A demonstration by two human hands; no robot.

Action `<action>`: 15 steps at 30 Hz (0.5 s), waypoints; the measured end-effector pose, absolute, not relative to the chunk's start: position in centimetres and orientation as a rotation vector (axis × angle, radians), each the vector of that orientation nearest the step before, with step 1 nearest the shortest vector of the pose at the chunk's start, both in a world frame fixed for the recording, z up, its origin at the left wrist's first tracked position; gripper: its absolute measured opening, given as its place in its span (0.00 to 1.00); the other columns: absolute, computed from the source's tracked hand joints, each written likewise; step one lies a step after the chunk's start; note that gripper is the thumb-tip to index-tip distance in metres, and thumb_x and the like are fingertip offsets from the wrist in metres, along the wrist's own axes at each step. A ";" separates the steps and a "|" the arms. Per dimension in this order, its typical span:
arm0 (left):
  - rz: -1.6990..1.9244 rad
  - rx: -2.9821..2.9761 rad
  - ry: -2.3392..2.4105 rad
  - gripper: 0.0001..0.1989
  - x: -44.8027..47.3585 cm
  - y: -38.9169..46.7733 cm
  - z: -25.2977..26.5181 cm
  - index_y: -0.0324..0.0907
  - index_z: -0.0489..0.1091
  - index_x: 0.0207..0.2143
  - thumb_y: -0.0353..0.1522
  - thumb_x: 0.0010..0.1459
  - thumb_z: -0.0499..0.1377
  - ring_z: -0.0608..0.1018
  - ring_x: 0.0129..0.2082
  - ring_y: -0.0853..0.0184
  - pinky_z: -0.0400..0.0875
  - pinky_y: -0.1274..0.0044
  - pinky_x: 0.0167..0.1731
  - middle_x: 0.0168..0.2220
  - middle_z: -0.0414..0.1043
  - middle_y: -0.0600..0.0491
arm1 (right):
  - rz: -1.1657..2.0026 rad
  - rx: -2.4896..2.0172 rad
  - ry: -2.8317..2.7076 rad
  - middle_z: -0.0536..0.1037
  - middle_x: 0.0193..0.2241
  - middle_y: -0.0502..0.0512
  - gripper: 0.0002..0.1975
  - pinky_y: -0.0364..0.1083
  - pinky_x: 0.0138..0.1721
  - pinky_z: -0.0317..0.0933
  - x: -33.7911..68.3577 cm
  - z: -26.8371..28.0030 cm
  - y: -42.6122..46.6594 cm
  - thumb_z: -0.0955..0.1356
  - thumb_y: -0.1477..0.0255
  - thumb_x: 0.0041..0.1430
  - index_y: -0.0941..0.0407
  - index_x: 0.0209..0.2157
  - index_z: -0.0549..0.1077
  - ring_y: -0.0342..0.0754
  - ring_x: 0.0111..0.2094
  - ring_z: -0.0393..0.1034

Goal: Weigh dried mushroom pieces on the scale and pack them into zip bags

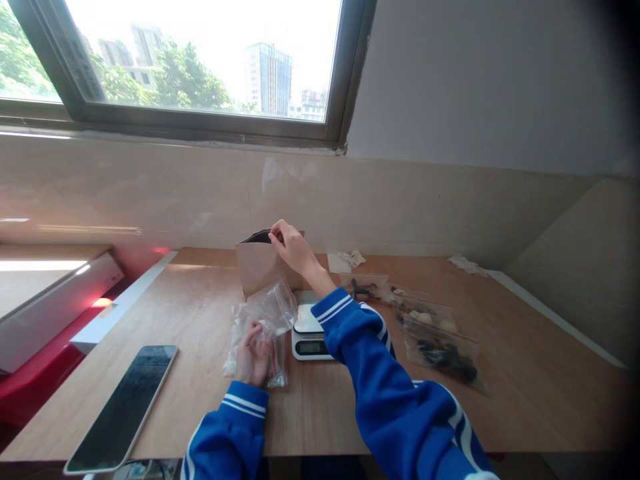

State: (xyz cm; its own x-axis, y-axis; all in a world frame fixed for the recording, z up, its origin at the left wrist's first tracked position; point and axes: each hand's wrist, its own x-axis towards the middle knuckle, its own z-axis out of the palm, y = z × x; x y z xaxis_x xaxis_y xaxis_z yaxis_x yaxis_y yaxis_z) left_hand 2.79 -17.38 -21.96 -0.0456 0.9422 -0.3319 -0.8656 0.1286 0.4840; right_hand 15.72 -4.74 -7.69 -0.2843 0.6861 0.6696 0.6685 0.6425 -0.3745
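My left hand [253,357] is closed on a clear plastic zip bag [274,308], which stands up from the fingers. More clear bags [278,368] lie beneath and beside that hand. Over the mouth of an upright brown paper bag [257,267], my right hand [293,245] has its fingertips pinched together; whatever they hold is too small or hidden to make out. The inside of the paper bag looks dark, and its contents do not show. A white digital scale [311,347] sits between my arms, partly covered by the right sleeve.
Clear bags with dark pieces [443,353], pale round pieces [425,317] and a dark branching piece [364,288] lie on the right of the wooden table [350,413]. A large phone [125,407] rests at the left. Crumpled paper [353,259] lies near the wall.
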 end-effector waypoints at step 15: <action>1.438 0.403 0.750 0.08 3.4 -17.7 -22.8 0.42 0.69 0.28 0.24 0.44 0.60 0.75 0.28 0.69 0.72 0.78 0.31 0.28 0.73 0.55 | 0.718 -1.096 -1.830 0.76 0.38 0.55 0.20 0.45 0.40 0.61 17.8 -13.1 -15.2 0.62 0.53 0.60 0.54 0.41 0.72 0.49 0.39 0.70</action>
State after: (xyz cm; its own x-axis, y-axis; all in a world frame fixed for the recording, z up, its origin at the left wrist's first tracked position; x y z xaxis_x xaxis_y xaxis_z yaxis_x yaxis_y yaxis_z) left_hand 3.42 -17.69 -22.81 -0.0363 0.9751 -0.2188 -0.7371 0.1217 0.6648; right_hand 17.79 -15.20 -13.13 -0.2426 0.8928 0.3796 0.3965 0.4484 -0.8011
